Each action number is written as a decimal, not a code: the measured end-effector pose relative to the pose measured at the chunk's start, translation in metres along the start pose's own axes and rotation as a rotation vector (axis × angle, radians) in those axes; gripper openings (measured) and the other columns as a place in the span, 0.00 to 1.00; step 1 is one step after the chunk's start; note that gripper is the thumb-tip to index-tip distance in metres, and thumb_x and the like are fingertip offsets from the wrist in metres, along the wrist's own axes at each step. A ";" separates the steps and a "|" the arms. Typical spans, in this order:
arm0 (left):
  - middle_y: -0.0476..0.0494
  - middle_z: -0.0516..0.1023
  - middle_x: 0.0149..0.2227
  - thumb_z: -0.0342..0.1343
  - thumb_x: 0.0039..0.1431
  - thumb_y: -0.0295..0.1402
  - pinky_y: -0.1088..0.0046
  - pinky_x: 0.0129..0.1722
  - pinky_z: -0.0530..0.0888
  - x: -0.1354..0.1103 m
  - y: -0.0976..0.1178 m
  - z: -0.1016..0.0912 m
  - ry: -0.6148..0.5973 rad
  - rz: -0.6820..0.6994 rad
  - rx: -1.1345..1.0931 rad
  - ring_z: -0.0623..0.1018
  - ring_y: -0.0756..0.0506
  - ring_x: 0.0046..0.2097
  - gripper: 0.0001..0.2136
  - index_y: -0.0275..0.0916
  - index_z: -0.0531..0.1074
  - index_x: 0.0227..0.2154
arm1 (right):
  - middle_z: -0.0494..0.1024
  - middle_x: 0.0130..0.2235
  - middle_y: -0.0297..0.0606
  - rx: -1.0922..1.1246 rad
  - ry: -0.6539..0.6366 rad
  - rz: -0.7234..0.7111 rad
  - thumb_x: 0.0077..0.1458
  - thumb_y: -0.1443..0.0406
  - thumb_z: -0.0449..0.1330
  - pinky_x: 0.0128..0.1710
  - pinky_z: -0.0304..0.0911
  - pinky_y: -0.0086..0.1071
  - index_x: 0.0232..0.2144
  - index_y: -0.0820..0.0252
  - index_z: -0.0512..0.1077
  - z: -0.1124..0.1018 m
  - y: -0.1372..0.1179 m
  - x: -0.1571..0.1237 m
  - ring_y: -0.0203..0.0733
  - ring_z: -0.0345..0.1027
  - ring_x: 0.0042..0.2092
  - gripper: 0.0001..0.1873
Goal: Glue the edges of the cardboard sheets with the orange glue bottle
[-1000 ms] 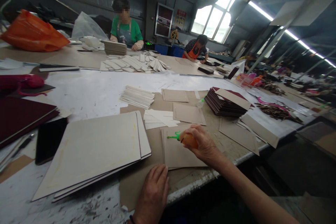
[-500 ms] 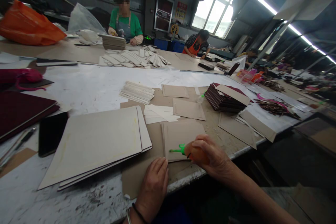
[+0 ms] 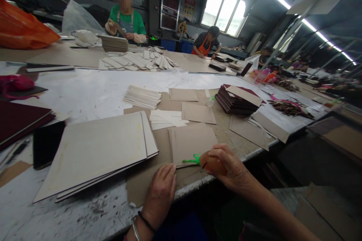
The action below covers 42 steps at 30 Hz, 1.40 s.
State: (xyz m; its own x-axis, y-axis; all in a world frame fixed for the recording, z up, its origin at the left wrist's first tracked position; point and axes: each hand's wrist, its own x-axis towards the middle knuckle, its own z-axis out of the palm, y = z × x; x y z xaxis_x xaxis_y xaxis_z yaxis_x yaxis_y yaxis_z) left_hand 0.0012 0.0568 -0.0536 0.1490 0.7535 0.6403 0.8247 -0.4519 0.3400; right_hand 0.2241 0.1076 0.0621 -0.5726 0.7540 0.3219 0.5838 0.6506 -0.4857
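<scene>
My right hand (image 3: 230, 167) is closed around an orange-brown glue bottle (image 3: 212, 163), tilted on its side. Its green nozzle (image 3: 192, 160) points left, over the near edge of a beige board (image 3: 195, 139). Whether the tip touches the board I cannot tell. This board lies on a small stack at the table's front edge. At the stack's near left corner rests my left hand (image 3: 160, 190), flat with its fingers stretched out and holding nothing.
Large pale panels (image 3: 98, 147) lie on the left, beside a black phone (image 3: 48, 145). White strips (image 3: 168, 118) and more beige boards (image 3: 198, 113) lie beyond my hands. A maroon stack (image 3: 237, 101) stands to the right. Two co-workers (image 3: 127, 22) work across the table.
The view has shifted slightly, so the table's things sit further left. The nozzle has moved a little right along the board's near edge. The co-worker in green has raised their hands.
</scene>
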 end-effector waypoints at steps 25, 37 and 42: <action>0.41 0.74 0.45 0.43 0.64 0.30 0.63 0.49 0.72 -0.011 -0.017 0.005 -0.059 0.120 0.004 0.73 0.43 0.47 0.15 0.39 0.67 0.50 | 0.69 0.44 0.39 -0.250 0.198 0.246 0.50 0.65 0.62 0.47 0.63 0.40 0.43 0.53 0.64 -0.057 0.051 -0.084 0.46 0.65 0.46 0.17; 0.38 0.76 0.41 0.40 0.63 0.24 0.69 0.44 0.73 0.001 -0.022 0.005 0.013 0.396 0.226 0.75 0.44 0.44 0.13 0.33 0.71 0.41 | 0.65 0.42 0.40 -0.240 0.307 0.273 0.51 0.64 0.62 0.47 0.62 0.46 0.44 0.54 0.61 -0.052 0.089 -0.048 0.48 0.62 0.45 0.19; 0.41 0.76 0.43 0.42 0.63 0.29 0.70 0.45 0.73 -0.007 -0.029 0.013 0.023 0.313 0.146 0.75 0.45 0.44 0.16 0.35 0.64 0.52 | 0.63 0.42 0.40 -0.259 0.305 0.198 0.51 0.67 0.62 0.47 0.62 0.46 0.44 0.55 0.60 -0.048 0.113 -0.015 0.48 0.61 0.45 0.20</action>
State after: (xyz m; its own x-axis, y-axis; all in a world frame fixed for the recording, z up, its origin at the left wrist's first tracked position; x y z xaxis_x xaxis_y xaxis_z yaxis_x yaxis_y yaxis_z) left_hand -0.0169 0.0713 -0.0767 0.3957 0.5776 0.7140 0.8109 -0.5847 0.0235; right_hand 0.3266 0.1746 0.0416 -0.2621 0.8331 0.4870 0.8121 0.4631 -0.3551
